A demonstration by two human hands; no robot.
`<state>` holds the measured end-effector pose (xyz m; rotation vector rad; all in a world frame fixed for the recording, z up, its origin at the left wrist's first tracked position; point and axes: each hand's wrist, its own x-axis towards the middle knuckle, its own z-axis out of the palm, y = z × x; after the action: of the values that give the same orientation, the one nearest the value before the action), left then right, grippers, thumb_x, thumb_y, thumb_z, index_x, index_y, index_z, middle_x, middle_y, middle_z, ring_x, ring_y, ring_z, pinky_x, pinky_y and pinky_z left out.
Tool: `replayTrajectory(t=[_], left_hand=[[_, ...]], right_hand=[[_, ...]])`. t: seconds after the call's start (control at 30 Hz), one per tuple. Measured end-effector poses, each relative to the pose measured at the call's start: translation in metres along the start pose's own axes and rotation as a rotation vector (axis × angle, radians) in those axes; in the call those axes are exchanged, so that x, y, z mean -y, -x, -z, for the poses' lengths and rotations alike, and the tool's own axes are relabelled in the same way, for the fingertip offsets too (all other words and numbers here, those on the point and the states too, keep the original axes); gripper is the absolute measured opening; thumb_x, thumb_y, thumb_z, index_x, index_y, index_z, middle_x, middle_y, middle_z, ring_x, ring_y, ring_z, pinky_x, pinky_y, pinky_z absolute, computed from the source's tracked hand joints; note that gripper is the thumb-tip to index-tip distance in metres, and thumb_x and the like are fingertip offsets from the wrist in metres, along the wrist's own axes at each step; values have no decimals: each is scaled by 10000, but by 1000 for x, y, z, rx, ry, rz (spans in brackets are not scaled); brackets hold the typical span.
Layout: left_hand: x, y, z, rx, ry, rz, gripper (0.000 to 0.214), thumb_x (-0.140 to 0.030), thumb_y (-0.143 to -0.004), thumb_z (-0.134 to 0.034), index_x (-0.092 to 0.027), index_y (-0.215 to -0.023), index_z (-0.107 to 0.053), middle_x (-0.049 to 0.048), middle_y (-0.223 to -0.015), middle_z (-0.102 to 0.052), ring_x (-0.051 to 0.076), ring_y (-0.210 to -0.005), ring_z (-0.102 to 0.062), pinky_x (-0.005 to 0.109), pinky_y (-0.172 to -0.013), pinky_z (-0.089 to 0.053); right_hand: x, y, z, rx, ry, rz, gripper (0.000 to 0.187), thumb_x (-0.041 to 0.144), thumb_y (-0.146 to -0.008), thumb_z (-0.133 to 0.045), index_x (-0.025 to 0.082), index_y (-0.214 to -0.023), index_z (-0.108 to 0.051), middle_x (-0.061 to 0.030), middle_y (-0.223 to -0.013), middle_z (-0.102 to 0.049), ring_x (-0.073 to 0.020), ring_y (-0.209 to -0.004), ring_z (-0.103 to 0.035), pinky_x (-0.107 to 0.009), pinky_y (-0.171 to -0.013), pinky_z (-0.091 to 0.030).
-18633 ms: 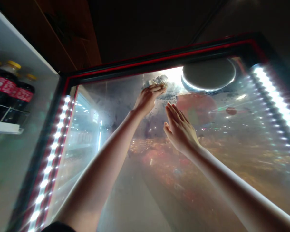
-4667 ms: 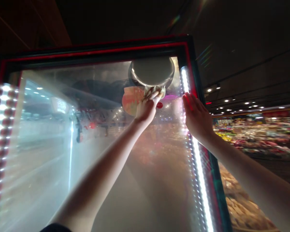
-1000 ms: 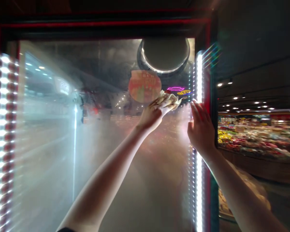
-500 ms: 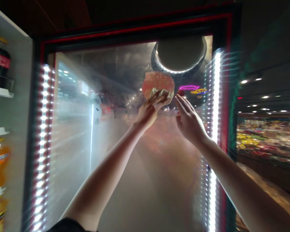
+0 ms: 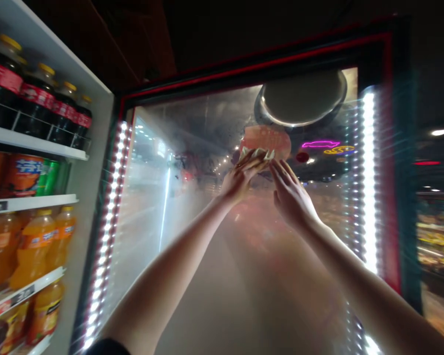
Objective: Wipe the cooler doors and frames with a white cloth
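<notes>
My left hand (image 5: 240, 177) presses a crumpled pale cloth (image 5: 257, 153) against the fogged glass door (image 5: 214, 276), its fingers laid over it. Just to the right, my right hand (image 5: 292, 195) has its fingers stretched out toward the glass and holds nothing. Its fingertips are close to the cloth; whether they touch it I cannot tell. Behind the cloth is a reddish rounded patch (image 5: 272, 138) that looks like a sticker. A grey oval piece with a shiny rim (image 5: 303, 98) sits higher on the door.
Bright LED strips (image 5: 370, 182) run down both sides of the black-and-red door frame (image 5: 259, 64). At left, cooler shelves (image 5: 33, 202) hold dark cola bottles (image 5: 39, 96), cans (image 5: 24, 175) and orange drink bottles (image 5: 37, 241). Blurred produce displays (image 5: 438, 241) are at far right.
The view has turned left, bringing more shelf into sight. Against the reddish patch, the left hand and cloth have shifted left. The right hand has also moved left, closer to the cloth.
</notes>
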<state>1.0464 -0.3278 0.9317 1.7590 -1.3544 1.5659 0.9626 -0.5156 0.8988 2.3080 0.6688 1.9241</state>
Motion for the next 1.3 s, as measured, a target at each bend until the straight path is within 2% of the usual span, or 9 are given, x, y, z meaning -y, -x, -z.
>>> replayTrajectory(t=[0.1, 0.23, 0.37, 0.5, 0.67, 0.8, 0.93, 1.1, 1.3], left_hand=[[25, 11, 19, 71, -11, -40, 804, -3, -1008, -442, -447, -1675, -501, -111, -1722, -556, 204, -1707, -352, 473, -1415, -377], [53, -14, 40, -20, -2, 112, 552, -181, -1108, -441, -433, -1555, -643, -152, -1671, -601, 245, -1762, -200, 563, -1419, -370], [49, -36, 33, -108, -7, 193, 773, 42, -1018, -349, -392, -1604, -606, -99, -1722, -545, 181, -1743, -254, 512, -1390, -432], [43, -8, 25, -38, 5, 8, 835, 87, -987, -379, -442, -1589, -616, -98, -1725, -533, 169, -1705, -355, 479, -1381, -431], [82, 31, 58, 47, -27, -139, 807, 87, -963, -448, -419, -1558, -651, -66, -1709, -566, 176, -1682, -404, 492, -1384, -408], [111, 14, 79, -24, -46, -17, 860, 119, -915, -382, -365, -1582, -629, -77, -1738, -533, 161, -1702, -365, 452, -1402, -383], [110, -5, 71, -71, -6, 44, 835, 111, -952, -369, -352, -1611, -589, -115, -1757, -499, 166, -1715, -342, 402, -1393, -404], [110, 26, 73, -10, 38, -108, 833, 104, -964, -338, -364, -1594, -619, -104, -1732, -545, 170, -1711, -352, 445, -1381, -425], [149, 33, 100, -4, 5, -135, 843, 64, -933, -373, -385, -1603, -618, -64, -1705, -588, 221, -1682, -422, 493, -1326, -489]], right_hand=[[-3, 2, -3, -9, 30, 24, 874, 17, -975, -454, 218, -1804, -264, -143, -1797, -415, -339, -1701, -342, -633, -1340, -452], [1, -4, -5, -71, 90, 36, 871, 45, -1010, -469, 279, -1813, -222, -113, -1783, -442, -344, -1692, -356, -684, -1343, -425], [13, -23, -11, -114, 101, 34, 834, 92, -1057, -448, 318, -1816, -186, -98, -1776, -462, -336, -1686, -368, -685, -1338, -435], [27, -40, -19, -119, 77, -1, 846, 82, -1024, -466, 282, -1812, -233, -93, -1788, -450, -335, -1689, -370, -659, -1361, -412], [48, -46, -29, -58, 49, -4, 782, 111, -1043, -465, 280, -1792, -316, -78, -1774, -478, -317, -1689, -378, -631, -1372, -410], [66, -49, -44, -30, 48, -26, 755, 145, -1067, -447, 302, -1793, -310, -64, -1784, -457, -319, -1698, -358, -644, -1390, -373], [79, -48, -67, -43, 62, -77, 772, 126, -1051, -434, 278, -1796, -302, -68, -1793, -440, -320, -1697, -360, -635, -1389, -380], [86, -43, -84, -77, 153, -133, 857, 103, -1014, -475, 259, -1816, -220, -66, -1836, -352, -329, -1711, -316, -603, -1392, -375], [99, -50, -95, -115, 182, -114, 878, 104, -1038, -459, 329, -1824, -139, -25, -1841, -336, -316, -1714, -312, -595, -1402, -364]])
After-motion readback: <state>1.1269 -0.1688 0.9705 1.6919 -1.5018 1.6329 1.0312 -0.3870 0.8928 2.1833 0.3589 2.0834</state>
